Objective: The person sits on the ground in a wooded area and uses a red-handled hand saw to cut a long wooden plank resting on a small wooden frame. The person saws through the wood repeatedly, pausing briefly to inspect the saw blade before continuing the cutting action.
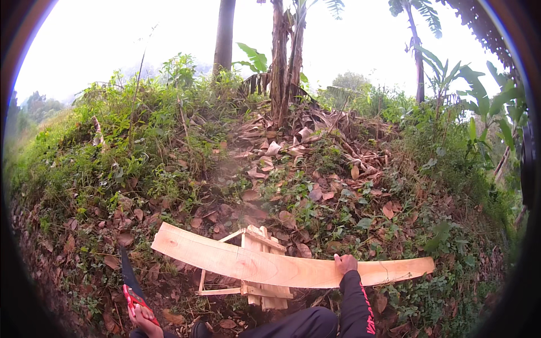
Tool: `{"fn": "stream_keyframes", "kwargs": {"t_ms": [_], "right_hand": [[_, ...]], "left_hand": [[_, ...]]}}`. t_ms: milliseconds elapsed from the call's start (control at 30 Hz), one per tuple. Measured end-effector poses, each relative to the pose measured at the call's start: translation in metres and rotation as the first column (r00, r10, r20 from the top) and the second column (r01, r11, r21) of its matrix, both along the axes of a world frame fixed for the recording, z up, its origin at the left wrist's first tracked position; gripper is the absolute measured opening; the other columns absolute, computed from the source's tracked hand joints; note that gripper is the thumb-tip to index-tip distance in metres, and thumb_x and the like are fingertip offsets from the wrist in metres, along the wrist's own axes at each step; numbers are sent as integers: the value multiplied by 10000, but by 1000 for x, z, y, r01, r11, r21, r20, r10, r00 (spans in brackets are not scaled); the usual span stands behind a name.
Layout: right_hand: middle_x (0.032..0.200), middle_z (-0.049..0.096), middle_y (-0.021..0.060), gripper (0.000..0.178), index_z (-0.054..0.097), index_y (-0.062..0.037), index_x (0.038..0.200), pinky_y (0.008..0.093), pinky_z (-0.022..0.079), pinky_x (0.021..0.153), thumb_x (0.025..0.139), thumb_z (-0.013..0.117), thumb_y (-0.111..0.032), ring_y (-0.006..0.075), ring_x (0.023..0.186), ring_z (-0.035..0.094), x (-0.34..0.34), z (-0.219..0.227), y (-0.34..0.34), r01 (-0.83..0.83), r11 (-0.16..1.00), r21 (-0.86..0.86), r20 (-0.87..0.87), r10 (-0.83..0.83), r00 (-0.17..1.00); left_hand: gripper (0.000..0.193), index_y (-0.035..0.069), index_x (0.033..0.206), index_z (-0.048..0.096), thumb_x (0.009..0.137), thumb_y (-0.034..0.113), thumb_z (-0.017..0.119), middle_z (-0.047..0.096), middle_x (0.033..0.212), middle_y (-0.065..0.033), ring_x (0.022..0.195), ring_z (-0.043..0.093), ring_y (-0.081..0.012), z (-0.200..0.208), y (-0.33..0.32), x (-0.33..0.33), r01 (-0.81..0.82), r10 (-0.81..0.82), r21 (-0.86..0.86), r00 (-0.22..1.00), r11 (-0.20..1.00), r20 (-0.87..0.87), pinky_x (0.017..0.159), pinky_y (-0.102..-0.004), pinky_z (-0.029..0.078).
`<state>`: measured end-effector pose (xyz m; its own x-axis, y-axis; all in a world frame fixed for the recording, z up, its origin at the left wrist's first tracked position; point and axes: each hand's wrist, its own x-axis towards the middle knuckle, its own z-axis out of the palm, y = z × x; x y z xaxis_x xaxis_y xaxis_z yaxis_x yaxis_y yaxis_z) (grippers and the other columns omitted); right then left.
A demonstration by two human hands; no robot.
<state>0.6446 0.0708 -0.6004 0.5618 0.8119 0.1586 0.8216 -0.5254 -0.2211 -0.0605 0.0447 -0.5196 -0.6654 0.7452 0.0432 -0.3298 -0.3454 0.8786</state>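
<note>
A long pale wooden plank [282,269] lies crosswise on a small wooden stool-like stand [256,239] with slatted top and thin legs. My right hand [345,263] is closed over the plank's upper edge, right of the stand. At the lower left, my left hand [145,321] grips the red handle of a handsaw [129,273]. The saw's dark blade points away from me, apart from the plank's left end. Part of the stand is hidden beneath the plank.
Brown dry leaves [248,194] and low green plants cover the rising ground ahead. A banana plant [280,67] and a tree trunk [224,36] stand at the top of the slope. My bent leg [298,325] and a dark shoe [200,330] are close to the stand.
</note>
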Motion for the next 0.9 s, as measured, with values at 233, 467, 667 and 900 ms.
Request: {"fn": "stream_keyframes", "kwargs": {"t_ms": [233,467,667,900], "right_hand": [[591,614,186,534,676,-55,594,475,487,603,907,498,-448,371,577,624,-32,110,28,-243,918,312,121,216,969],[663,644,230,704,695,-21,645,499,518,679,940,401,-588,401,678,660,-31,61,76,-236,970,62,80,231,970],[753,671,251,652,711,2,706,508,511,769,955,397,-512,410,764,672,-34,31,82,-137,989,62,-1,138,990],[835,677,263,640,712,16,795,518,504,809,971,372,-497,426,857,660,-59,25,85,-153,983,-105,-91,144,985]], "left_hand": [[389,-2,1288,511,935,158,533,433,649,30,494,379,-62,-7,14,-11,-19,22,49,997,999,-69,450,-211,320],[365,6,1269,508,944,170,531,416,640,33,494,371,-58,-11,11,-40,-130,142,81,977,988,-158,447,-213,321],[345,12,1253,506,952,179,529,401,632,35,493,365,-55,-18,7,-49,-160,175,92,965,983,-193,445,-214,323],[322,20,1234,504,962,191,527,384,623,39,493,358,-50,-35,11,-55,-176,197,99,945,979,-260,442,-216,324]]}}
